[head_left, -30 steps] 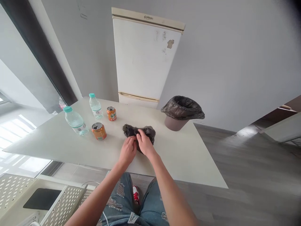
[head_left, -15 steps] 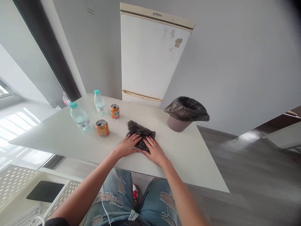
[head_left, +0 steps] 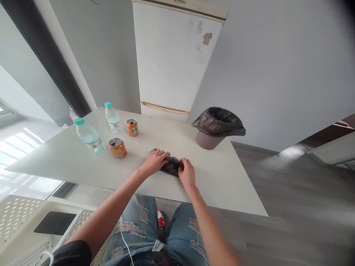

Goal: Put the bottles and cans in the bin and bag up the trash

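A black plastic bag [head_left: 171,166], folded into a narrow bundle, lies on the pale table [head_left: 216,184] before me. My left hand [head_left: 155,161] is closed over its left part, fingers curled across the top. At the bundle's right end, my right hand [head_left: 188,173] grips the plastic between thumb and fingers. Both hands hide parts of the bag. To the left stand two orange cans, a nearer can [head_left: 118,148] and a farther can [head_left: 132,128], both with opened tops.
Left of the cans stand a near bottle [head_left: 90,136] and a far bottle [head_left: 113,119], both with teal caps. A bin [head_left: 208,140] lined with a black bag is at the back right. Behind the table is a fridge [head_left: 174,59]; a white perforated basket [head_left: 19,210] sits lower left.
The bag went from a crumpled heap to flattened under spread hands, and is now a narrow folded bundle. My fingers have gone from spread flat to curled around it.
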A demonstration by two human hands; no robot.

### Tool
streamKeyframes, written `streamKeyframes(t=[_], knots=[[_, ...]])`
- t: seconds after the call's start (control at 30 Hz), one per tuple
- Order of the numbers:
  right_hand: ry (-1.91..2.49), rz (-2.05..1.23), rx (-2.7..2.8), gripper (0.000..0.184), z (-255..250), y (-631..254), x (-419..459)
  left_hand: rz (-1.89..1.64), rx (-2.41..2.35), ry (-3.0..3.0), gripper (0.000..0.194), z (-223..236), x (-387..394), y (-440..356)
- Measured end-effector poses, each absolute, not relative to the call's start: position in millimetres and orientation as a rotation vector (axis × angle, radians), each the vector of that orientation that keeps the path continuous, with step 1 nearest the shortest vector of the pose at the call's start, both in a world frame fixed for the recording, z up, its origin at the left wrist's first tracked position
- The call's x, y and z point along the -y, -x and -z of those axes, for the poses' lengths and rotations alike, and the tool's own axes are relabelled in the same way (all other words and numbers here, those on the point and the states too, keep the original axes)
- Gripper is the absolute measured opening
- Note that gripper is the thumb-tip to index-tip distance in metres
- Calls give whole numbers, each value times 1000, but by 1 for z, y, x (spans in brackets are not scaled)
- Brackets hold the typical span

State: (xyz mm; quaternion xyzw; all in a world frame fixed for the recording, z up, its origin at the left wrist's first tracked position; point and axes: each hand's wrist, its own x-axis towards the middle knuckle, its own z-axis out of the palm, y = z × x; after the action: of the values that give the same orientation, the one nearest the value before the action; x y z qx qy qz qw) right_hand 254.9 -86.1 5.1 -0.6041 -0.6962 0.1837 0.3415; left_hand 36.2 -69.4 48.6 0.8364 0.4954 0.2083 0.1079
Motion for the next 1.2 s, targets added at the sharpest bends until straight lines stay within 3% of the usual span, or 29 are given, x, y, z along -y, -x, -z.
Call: streamKeyframes(t=[0.07,0.2,0.33,0.4,0.53,0.63,0.73,0.8,0.9,1.0,1.2], knots=[[1596,-400,1844,23,-1,-253,82,-693,-1269,-2610,27,-46,67,-38],[1378,-403,1892,19,-5,-263,86,-530,-936,-2679,36,-27,72,-29],[1143,-382,2278,41,-15,-281,98,-496,-985,-2641,39,-13,62,-20],[1187,-350,2380,44,-16,-285,107,-527,-1052,-2702,45,-14,55,-21],[1159,-331,2454,26,-15,-280,130,-550,-1283,-2709,43,-26,63,-26],[1104,-331,2460,13,-16,-274,140,-472,-1074,-2676,47,-32,92,-23],[995,-462,2476,43,-18,-275,145,-482,-995,-2636,69,-28,124,-17],[923,-561,2487,58,-17,-278,150,-513,-1073,-2592,55,-23,140,-16],[927,-651,2418,42,-14,-279,156,-582,-1264,-2433,32,-19,152,-25],[1140,-719,2076,26,-7,-268,149,-620,-1495,-2135,27,-23,146,-41],[1283,-544,1870,29,-1,-243,115,-770,-1441,-2173,24,-27,131,-55]])
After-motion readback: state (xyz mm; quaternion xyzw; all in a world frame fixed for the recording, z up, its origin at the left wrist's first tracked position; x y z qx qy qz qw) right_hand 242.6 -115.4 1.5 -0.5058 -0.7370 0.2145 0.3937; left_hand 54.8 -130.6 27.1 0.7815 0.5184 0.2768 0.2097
